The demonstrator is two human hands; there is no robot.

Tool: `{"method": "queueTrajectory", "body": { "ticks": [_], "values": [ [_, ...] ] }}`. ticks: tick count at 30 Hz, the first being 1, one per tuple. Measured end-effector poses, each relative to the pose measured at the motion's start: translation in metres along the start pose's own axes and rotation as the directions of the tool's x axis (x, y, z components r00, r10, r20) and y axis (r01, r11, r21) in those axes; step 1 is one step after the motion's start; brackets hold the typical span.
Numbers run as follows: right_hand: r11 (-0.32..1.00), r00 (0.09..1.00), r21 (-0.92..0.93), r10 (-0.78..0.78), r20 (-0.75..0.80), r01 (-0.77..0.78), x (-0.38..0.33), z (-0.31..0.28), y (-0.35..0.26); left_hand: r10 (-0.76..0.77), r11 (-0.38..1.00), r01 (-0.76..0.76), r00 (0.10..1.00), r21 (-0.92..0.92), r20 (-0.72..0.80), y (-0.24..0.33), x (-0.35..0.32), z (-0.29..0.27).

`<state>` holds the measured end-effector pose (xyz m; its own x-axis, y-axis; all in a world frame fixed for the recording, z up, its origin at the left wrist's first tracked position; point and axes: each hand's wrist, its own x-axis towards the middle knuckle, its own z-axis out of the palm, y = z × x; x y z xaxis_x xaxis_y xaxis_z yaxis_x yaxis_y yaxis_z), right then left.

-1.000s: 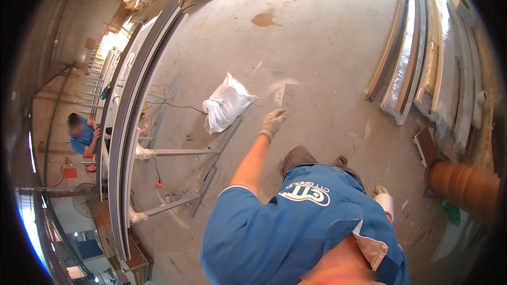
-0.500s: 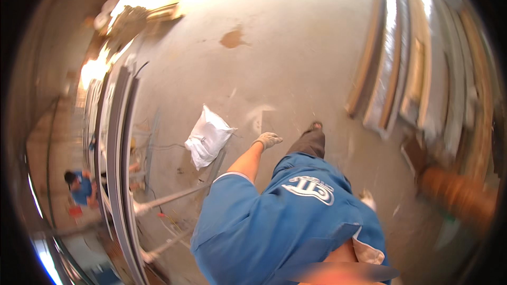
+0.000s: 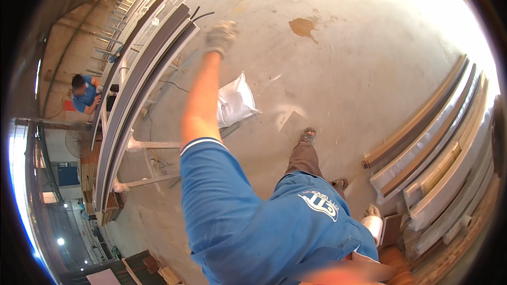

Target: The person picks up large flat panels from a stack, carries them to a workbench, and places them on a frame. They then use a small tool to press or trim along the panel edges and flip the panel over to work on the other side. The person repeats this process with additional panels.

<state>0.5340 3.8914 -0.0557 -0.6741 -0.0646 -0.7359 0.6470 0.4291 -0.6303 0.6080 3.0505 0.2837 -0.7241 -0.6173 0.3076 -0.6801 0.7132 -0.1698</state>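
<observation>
My left arm reaches forward, and my left hand, in a pale work glove, is smeared by motion; its finger shape is unclear. It is nearest to the ends of long grey and dark profiles lying on a rack at the left, with a visible gap between. Low at my right side hangs my right hand, also gloved and seen only in part. A pale rounded shape lies just behind it, and I cannot make out whether it is my forearm or an object. Beyond my left elbow a white sack lies on the floor.
Long wrapped profiles and boards lie stacked along the right. Rack legs stick out at the lower left. Behind the rack a person in a blue shirt has hands at the profiles. A brown stain marks the concrete floor.
My left hand has swung forward and up, from beside the sack to near the profile ends. My view has turned left, showing more of the rack and the other person.
</observation>
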Motion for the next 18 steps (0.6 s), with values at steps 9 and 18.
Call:
{"method": "queueTrajectory", "body": {
  "ticks": [9, 18],
  "values": [
    [0.966, 0.999, 0.257, -0.007, -0.042, 0.018, 0.072, 0.138, -0.098, -0.068, 0.875, -0.034, 0.979, 0.483, 0.192, -0.168, 0.101, -0.042],
    [0.999, 0.998, -0.036, -0.037, 0.057, 0.039, 0.065, 0.233, -0.132, 0.012, 0.993, -0.044, 0.963, 0.114, 0.268, -0.208, 0.103, -0.028]
  ]
}}
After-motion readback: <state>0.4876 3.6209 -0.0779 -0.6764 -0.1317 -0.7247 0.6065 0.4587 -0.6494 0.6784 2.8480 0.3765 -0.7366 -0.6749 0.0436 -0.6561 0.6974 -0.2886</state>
